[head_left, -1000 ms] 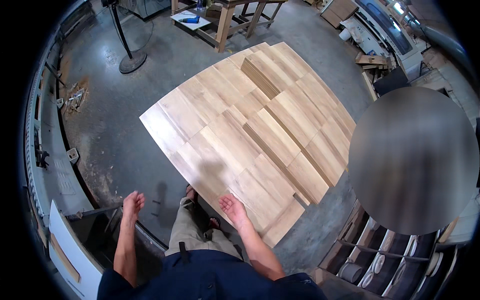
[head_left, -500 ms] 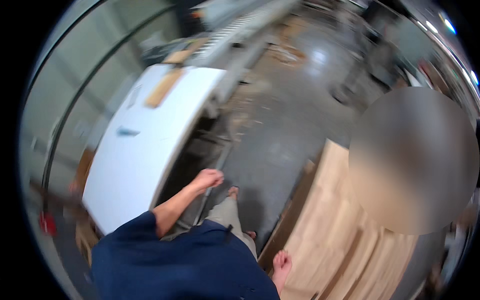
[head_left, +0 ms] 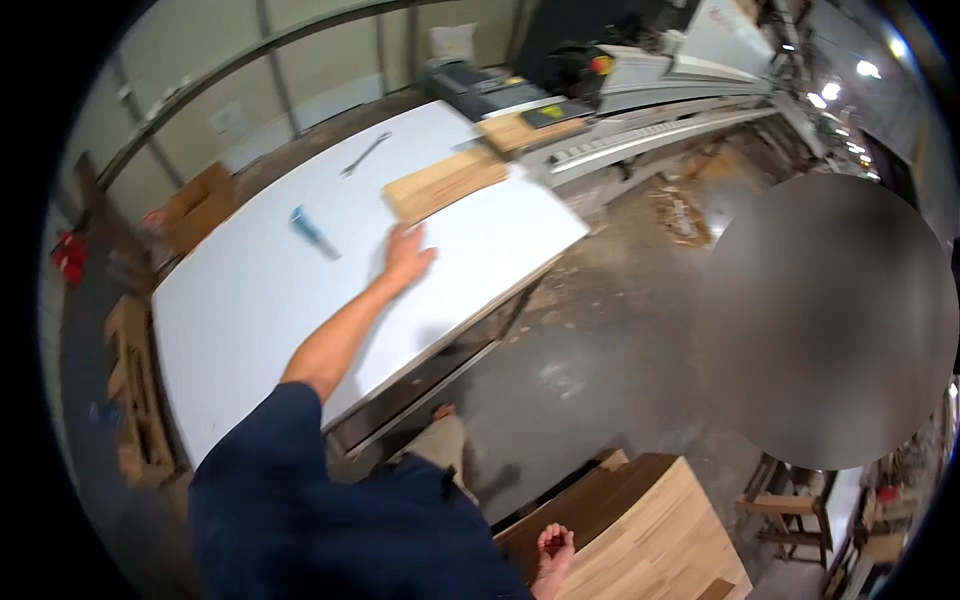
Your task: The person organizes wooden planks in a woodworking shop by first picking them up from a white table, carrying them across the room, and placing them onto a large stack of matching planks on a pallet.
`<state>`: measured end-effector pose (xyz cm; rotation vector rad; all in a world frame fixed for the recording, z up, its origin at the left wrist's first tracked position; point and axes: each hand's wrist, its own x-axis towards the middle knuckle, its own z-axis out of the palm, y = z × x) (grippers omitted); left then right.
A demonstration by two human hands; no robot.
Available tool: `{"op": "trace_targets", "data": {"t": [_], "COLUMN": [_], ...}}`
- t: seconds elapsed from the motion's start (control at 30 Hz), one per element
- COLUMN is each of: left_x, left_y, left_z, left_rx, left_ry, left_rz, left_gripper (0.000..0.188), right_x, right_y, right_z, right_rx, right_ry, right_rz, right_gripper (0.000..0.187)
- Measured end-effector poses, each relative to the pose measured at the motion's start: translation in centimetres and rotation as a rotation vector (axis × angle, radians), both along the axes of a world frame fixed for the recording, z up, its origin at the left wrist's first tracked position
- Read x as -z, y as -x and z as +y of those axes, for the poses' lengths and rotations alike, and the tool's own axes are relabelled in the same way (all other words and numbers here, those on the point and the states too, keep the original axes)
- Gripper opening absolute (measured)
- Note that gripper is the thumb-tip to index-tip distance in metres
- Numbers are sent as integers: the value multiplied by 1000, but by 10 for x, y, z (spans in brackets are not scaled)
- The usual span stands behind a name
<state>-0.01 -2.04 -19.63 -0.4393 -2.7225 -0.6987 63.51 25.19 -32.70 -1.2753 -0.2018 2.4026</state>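
My left hand (head_left: 408, 258) reaches out over a white-topped table (head_left: 260, 350), thumb and fingers apart. Its fingertips are at the near end of a light wooden board (head_left: 447, 184) lying flat there; whether they touch it I cannot tell. Left of that hand lies a blue-handled tool (head_left: 312, 232), blurred, its kind unclear. Farther back is a metal wrench (head_left: 365, 154). Low in the view, my right hand (head_left: 555, 548) hangs beside a stack of wooden panels (head_left: 650, 525), its fingers loosely curled and holding nothing visible.
A long metal machine rail (head_left: 660, 130) extends from the table's far right corner. Another wooden piece (head_left: 528, 128) lies at that corner. Cardboard boxes (head_left: 200, 208) stand beyond the left edge. Grey concrete floor (head_left: 570, 340) separates table and panels. A wooden stool (head_left: 790, 510) stands right.
My view has swung left toward the table. My left hand has gone from a closed fist beside the table to reaching over it, fingers extended. My right hand stays low by the panels.
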Motion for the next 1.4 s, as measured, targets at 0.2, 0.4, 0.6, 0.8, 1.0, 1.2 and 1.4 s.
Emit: {"op": "trace_targets", "data": {"t": [0.2,0.4,0.6,0.8,1.0,1.2,1.4], "left_x": [-31,-6,-5,-6,-2,6,5], "left_y": [69,111,108,112,119,125,90], "left_z": [-28,-22,-29,-27,-38,-34,0], "left_rx": [-136,-102,-212,-372,-379,-384,-489], "left_ry": [84,-16,-27,21,-128,-176,-40], "left_rz": [-187,-95,-184,-267,-335,-300,-265], "left_gripper": [82,77,81,91,89,88,87], "right_x": [-11,-42,-84,-112,-132,-130,-134], "right_y": [132,230,370,550,693,776,809], "right_z": [34,52,85,118,109,78,48], "right_rx": [-110,-212,-379,-533,-905,-1148,-1392], "right_ry": [-50,-146,-470,-910,-1343,-1479,-1661], "right_rz": [-291,-437,-325,21,126,223,224], "right_gripper": [30,26,20,25,34,45,62]}}
